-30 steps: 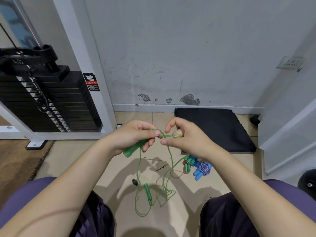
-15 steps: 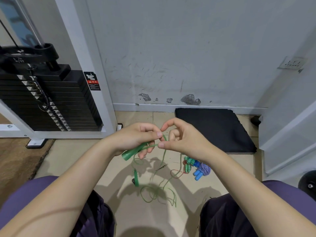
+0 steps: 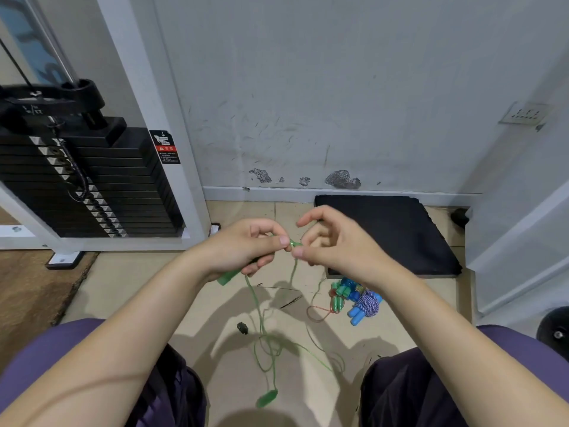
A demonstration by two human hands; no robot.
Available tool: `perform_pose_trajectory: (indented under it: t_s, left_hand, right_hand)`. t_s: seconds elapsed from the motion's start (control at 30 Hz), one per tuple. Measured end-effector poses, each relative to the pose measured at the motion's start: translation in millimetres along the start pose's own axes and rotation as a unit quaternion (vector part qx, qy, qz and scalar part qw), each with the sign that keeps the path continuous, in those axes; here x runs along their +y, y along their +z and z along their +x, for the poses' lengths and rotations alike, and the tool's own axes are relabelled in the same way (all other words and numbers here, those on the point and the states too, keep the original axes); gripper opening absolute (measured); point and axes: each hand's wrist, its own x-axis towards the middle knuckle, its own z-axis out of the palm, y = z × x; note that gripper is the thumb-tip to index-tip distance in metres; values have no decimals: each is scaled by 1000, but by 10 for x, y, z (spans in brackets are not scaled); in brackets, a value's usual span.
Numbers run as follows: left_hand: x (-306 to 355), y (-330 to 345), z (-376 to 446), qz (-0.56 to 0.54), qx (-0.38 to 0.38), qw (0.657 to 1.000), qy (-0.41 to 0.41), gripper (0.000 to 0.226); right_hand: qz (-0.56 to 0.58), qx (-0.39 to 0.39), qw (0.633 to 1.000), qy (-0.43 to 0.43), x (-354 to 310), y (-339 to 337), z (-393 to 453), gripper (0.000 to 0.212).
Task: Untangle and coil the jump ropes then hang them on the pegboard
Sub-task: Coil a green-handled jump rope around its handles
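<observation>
Gripping green handle (image 3: pixel 228 276) in left hand (image 3: pixel 243 246), mostly hidden under palm. Right hand (image 3: pixel 335 246) pinching green rope (image 3: pixel 261 322) at thumb tip, other fingers loosely curled. Rope dangles to floor (image 3: pixel 129 282), second handle (image 3: pixel 267 398) blurry. Leftover rope pile (image 3: pixel 354 298) by black mat (image 3: pixel 394 229).

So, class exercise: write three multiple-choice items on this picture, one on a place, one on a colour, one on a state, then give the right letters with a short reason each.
1. Where does the pile of other ropes lie?
A. on the floor beside the black mat
B. on the weight stack
C. across the person's lap

2. What colour is the rope held in both hands?
A. red
B. green
C. white

3. The rope's far handle is:
A. held in the right hand
B. hung on a peg
C. hanging low, free

Key: 1 A, it lies by the mat's near edge. 2 B, cord and handles are green. 3 C, the left hand grips the other handle.
</observation>
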Motion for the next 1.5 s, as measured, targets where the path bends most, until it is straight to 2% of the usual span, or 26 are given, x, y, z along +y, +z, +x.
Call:
perform_pose_trajectory:
  t_s: [0.13, 0.27, 0.37, 0.43, 0.5, 0.6, 0.8, 0.93, 1.0, 1.07, 1.13, 1.2, 1.33, 1.43, 1.5]
  left_hand:
    - [-8, 72, 14, 4, -29, 1000, 5, 14]
    - [25, -94, -25, 9, -11, 1000, -1, 21]
    - [26, -158, -46, 4, 12, 1000, 3, 20]
    - [20, -137, -35, 9, 20, 1000, 9, 19]
    - [10, -66, -18, 15, 15, 1000, 11, 19]
    - [-1, 41, -2, 9, -11, 1000, 11, 16]
    - [48, -109, -30, 9, 3, 1000, -9, 22]
    - [35, -231, -63, 2, 25, 1000, -11, 21]
    - [21, -216, -62, -4, 27, 1000, -1, 21]
    - [22, -135, -51, -17, 19, 1000, 10, 20]
    - [26, -31, -37, -24, 3, 1000, 19, 19]
    - [33, 31, -32, -17, -13, 1000, 20, 19]
    - [56, -39, -49, -32, -14, 999, 1, 22]
    - [52, -151, -60, -38, 18, 999, -1, 22]
    - [37, -196, -58, -32, 36, 999, 6, 20]
  right_hand:
    - [-102, 1, 995, -7, 4, 79, 9, 32]
    - [-94, 105, 990, -19, -9, -82, 45, 6]
    - [-77, 163, 983, -30, -2, -179, 40, 4]
    - [-52, 132, 990, -27, -6, -153, 31, 8]
    - [-28, 74, 997, -20, 1, -69, 22, 22]
    - [-59, 18, 998, -25, -13, 57, 4, 27]
    - [-106, 75, 991, -30, -57, -56, 25, 7]
    - [-80, 125, 989, -24, -38, -177, 9, 6]
    - [-41, 97, 994, -18, -51, -176, -5, 4]
    - [-4, 51, 999, -11, -49, -118, -8, 15]
    - [-12, 16, 1000, -16, -33, -28, -9, 24]
    - [-44, 4, 999, -24, -25, 37, -9, 23]
    - [-64, 65, 995, -45, -15, -32, 19, 6]
    - [-8, 165, 985, -39, -8, -157, 31, 7]
    - [28, 168, 985, -34, -29, -200, 24, 6]
